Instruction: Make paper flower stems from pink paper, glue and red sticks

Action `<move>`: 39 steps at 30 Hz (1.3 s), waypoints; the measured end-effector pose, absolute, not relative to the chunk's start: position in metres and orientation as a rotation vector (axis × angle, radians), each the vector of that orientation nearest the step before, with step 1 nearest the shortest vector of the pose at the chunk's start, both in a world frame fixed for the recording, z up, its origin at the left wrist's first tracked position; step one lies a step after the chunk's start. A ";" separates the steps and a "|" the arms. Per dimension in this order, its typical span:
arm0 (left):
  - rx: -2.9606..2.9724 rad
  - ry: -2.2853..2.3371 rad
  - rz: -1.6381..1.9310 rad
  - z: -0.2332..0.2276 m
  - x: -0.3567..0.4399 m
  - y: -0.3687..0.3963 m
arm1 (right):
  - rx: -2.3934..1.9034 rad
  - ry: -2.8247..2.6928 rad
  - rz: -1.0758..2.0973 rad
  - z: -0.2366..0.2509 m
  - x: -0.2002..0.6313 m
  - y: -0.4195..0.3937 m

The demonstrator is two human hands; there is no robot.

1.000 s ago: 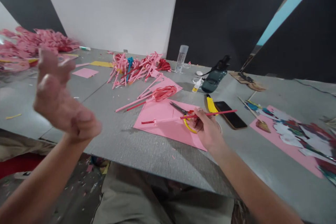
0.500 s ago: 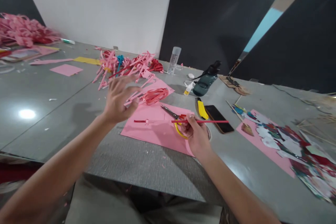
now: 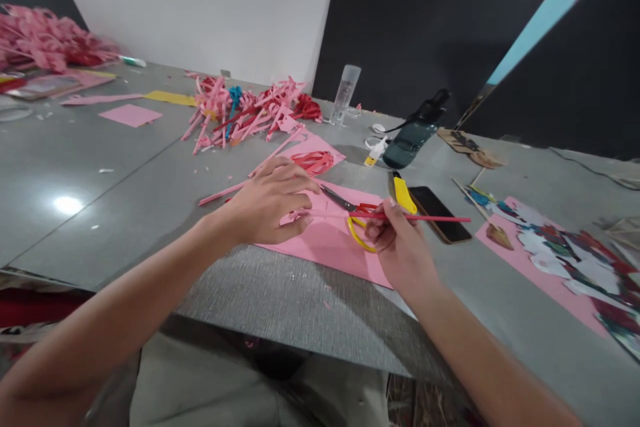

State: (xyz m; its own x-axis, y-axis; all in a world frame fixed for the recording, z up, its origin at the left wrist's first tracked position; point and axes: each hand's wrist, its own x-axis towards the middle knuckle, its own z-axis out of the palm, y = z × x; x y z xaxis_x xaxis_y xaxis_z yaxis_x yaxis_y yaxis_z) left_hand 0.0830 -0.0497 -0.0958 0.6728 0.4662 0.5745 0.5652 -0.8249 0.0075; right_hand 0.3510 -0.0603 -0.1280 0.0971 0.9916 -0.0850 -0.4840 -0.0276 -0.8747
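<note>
- Red paper stick (image 3: 425, 217) is lying across the right hand (image 3: 395, 240), pinched between thumb and fingers, its far end pointing out over the black phone (image 3: 440, 213).
- Left hand (image 3: 273, 203) is pressing palm-down on the pink paper sheet (image 3: 330, 243), fingers curled loosely around the stick's pink end; whether they are actually gripping it I cannot tell.
- Both forearms are reaching forward over the grey table (image 3: 125, 200) edge, wrists low, hands close together.
- Judging by this, the stick is being rolled or straightened; the next move is calling for a steady two-handed grip.
- Yellow-handled scissors (image 3: 350, 213) are lying just beneath the right hand's fingers.
- Farther back, a pile of pink and red strips (image 3: 250, 113) is sitting near a dark water bottle (image 3: 413, 140).
</note>
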 end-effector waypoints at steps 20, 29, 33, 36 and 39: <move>-2.537 -1.110 -0.877 -0.104 0.069 -0.033 | -0.845 -0.607 1.197 -0.114 0.380 -0.041; -2.547 -1.036 -0.854 -0.099 0.073 -0.039 | -0.837 -0.706 1.228 -0.122 0.386 -0.041; -2.520 -1.018 -0.823 -0.096 0.073 -0.042 | -0.838 -0.689 1.224 -0.120 0.385 -0.042; -2.520 -1.014 -0.793 -0.096 0.074 -0.041 | -0.841 -0.671 1.225 -0.119 0.384 -0.042; -2.539 -1.014 -0.792 -0.097 0.074 -0.041 | -0.839 -0.686 1.208 -0.118 0.382 -0.042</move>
